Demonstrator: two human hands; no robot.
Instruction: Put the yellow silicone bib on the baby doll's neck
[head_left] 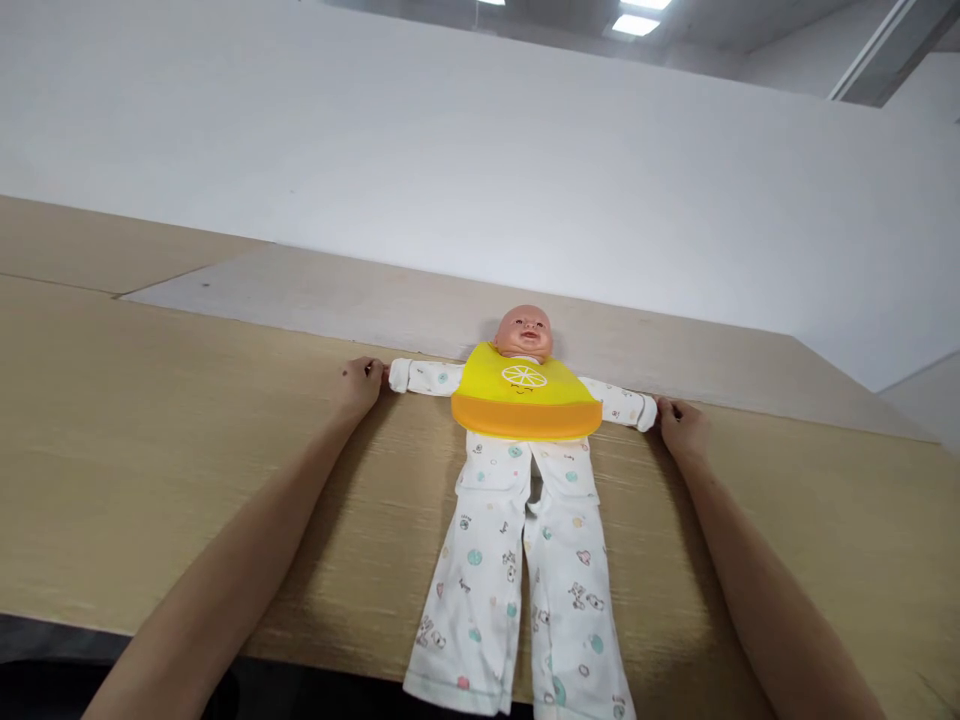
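Note:
A baby doll (526, 332) lies on its back on the wooden table with both arms stretched out sideways. It wears a white patterned top and loose white trousers (480, 560). A yellow bib (525, 385) with an orange catch pocket and a citrus print covers its chest. My left hand (364, 387) is closed at the end of the left-side sleeve (431, 377), pinching the doll there. At the opposite cuff, my right hand (684, 430) is closed on the doll's other arm end. My fingers mostly hide the doll's own hands.
The wooden table (187, 420) reaches its front edge below, and the trouser legs hang to that edge. A paler board strip (337, 290) runs behind the doll's head. Beyond it stands a white partition (450, 150).

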